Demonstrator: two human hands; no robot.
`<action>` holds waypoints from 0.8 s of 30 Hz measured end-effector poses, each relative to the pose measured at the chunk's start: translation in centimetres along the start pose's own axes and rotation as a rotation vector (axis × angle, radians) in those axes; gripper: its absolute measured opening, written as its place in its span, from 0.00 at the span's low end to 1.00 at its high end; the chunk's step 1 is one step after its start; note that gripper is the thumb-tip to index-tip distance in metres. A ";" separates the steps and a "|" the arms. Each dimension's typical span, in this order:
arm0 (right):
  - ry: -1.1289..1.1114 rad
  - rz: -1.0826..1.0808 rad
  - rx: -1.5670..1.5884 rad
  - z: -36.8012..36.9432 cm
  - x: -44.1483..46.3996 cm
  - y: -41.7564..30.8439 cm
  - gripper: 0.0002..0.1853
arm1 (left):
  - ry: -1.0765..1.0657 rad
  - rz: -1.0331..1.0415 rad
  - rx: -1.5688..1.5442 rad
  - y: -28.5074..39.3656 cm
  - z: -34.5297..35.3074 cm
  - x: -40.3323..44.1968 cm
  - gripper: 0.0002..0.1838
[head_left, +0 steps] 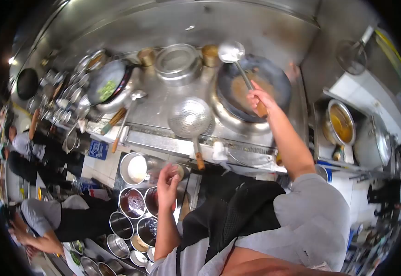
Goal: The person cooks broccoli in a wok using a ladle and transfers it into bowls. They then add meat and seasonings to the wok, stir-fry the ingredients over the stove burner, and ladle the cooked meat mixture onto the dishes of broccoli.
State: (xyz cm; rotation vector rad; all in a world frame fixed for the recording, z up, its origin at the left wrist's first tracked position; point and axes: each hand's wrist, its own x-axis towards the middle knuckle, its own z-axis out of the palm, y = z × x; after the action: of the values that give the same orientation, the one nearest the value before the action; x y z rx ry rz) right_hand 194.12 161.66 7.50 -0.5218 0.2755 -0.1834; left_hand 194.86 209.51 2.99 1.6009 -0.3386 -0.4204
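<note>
My right hand (260, 98) grips the wooden handle of a metal ladle (231, 51), whose bowl is above the far left rim of a big dark wok (274, 76). Brownish contents (244, 89) lie inside the wok. My left hand (167, 180) is low, beside a metal pot with white contents (136, 167) and above a pot with red contents (152, 200); its fingers are curled and blurred, and whether they hold anything is unclear. A perforated strainer (190, 117) with a wooden handle rests between my hands on the steel stove.
A second wok (107, 81) with green pieces stands at the left. Behind the strainer is a round lidded pot (177, 63). At the right, a bowl of yellow-brown liquid (341, 123) sits by a big pot. A co-worker (53, 218) is at lower left; others stand farther off.
</note>
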 end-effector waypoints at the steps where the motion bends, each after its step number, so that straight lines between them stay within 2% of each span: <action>1: 0.141 0.044 -0.386 -0.3 -3.0 -1.2 0.36 | -0.040 -0.021 -0.027 -1.0 1.3 0.1 0.27; 2: 0.280 0.103 -0.768 -1.0 -5.3 -2.1 0.42 | -0.078 -0.039 -0.021 -2.3 2.3 0.4 0.27; 3: 0.291 0.131 -0.983 -2.6 -7.0 -3.3 0.44 | -0.113 -0.052 -0.016 -3.6 3.3 0.8 0.26; 5: 0.328 0.163 -1.235 -4.2 -10.3 -5.3 0.42 | -0.139 -0.078 0.026 -5.4 5.1 1.8 0.25; 6: 0.345 0.168 -1.225 -5.5 -11.3 -5.2 0.42 | -0.194 -0.058 0.069 -6.7 5.9 2.7 0.25; 9: 0.452 0.071 -1.693 -8.9 -14.4 -3.3 0.42 | -0.226 -0.028 0.203 -9.1 9.1 5.1 0.28; 11: 0.427 0.101 -1.540 -7.4 -17.1 -2.5 0.41 | -0.154 -0.089 0.413 -12.5 10.8 7.9 0.34; 12: 0.422 0.103 -1.537 -8.3 -16.7 -3.5 0.41 | -0.150 -0.091 0.417 -15.7 11.5 9.6 0.34; 14: 0.288 0.280 -0.935 -11.5 -15.8 -6.1 0.41 | 0.018 0.088 0.622 -21.3 13.0 12.0 0.39; 15: 0.288 0.287 -0.934 -12.3 -15.1 -6.1 0.41 | 0.018 0.082 0.622 -20.3 14.3 12.3 0.39; 17: 0.369 0.202 -1.235 -13.4 -12.2 -5.1 0.42 | -0.119 -0.059 0.729 -17.2 16.5 13.1 0.40; 18: 0.414 0.080 -1.604 -15.6 -11.2 -3.5 0.43 | -0.150 -0.125 0.780 -21.1 16.7 14.7 0.43; 19: 0.458 -0.063 -1.965 -17.3 -10.9 -1.8 0.44 | -0.140 -0.116 0.786 -20.4 17.2 14.8 0.43; 21: 0.504 -0.031 -2.033 -15.7 -12.8 0.1 0.45 | -0.157 -0.150 0.970 -19.0 18.9 14.0 0.44; 23: 0.383 0.163 -1.338 -11.6 -16.1 -0.8 0.45 | -0.112 -0.126 0.978 -19.0 19.5 13.8 0.43; 24: 0.307 0.255 -1.119 -11.4 -15.9 -2.1 0.45 | -0.122 -0.109 0.968 -18.6 19.4 13.5 0.41</action>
State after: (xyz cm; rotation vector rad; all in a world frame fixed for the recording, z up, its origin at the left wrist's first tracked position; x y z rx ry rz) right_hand 175.35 158.39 2.47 -1.5608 0.7478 0.1682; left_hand 197.19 187.53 -17.33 2.5492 -0.6039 -0.4673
